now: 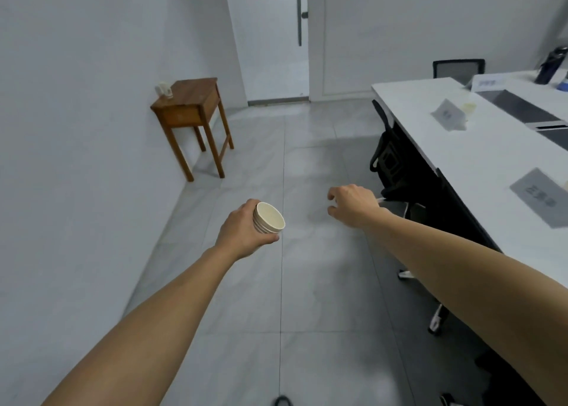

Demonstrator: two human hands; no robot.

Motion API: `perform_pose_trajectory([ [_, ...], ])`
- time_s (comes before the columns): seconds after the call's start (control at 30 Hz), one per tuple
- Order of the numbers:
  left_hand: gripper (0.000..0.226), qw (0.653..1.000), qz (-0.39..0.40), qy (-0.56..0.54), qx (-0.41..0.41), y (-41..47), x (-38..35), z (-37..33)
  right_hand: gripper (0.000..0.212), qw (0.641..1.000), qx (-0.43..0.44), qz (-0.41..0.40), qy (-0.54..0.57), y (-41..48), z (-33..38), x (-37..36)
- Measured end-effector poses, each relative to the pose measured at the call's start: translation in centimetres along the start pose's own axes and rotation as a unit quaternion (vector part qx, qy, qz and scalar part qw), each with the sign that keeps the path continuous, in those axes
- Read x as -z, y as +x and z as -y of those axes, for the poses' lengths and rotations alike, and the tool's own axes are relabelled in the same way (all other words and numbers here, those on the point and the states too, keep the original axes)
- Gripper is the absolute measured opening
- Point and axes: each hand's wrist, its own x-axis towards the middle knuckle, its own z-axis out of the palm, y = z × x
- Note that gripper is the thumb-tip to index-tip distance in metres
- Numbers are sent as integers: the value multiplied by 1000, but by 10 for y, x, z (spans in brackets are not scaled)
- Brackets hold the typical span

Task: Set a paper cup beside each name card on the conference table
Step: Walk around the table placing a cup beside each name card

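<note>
My left hand (242, 232) grips a stack of nested white paper cups (269, 218), mouth tilted toward me, over the grey floor. My right hand (353, 204) hovers empty with its fingers loosely curled, left of the white conference table (479, 156). On the table a name card (539, 196) lies near the right edge. Farther back stands another name card (449, 115) with a pale paper cup (468, 108) right behind it. A third name card (487, 82) stands at the far end.
Black office chairs (390, 156) are tucked along the table's near side. A dark bottle (551, 64) stands at the table's far right. A small wooden side table (193, 110) stands against the left wall. A closed white door (276, 36) is straight ahead.
</note>
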Motion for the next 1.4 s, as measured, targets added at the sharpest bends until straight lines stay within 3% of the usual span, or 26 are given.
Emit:
perform_pose_trajectory([
  [0.33, 77, 999, 32, 11, -16, 312, -14, 67, 40, 999, -34, 25, -16, 294, -42, -3],
  [0.53, 78, 998, 49, 8, -50, 505, -8, 48, 40, 997, -74, 0, -7, 445, -90, 40],
  [0.8, 79, 995, 64, -1, -78, 746, -61, 36, 40, 994, -107, 6, 6, 660, -184, 38],
  [1.17, 77, 998, 51, -13, -41, 1044, -74, 31, 39, 995, -96, 21, 17, 967, -271, 95],
  [1.4, 74, 996, 66, -35, -53, 1246, -103, 49, 40, 993, -115, 39, 6, 1154, -324, 82],
])
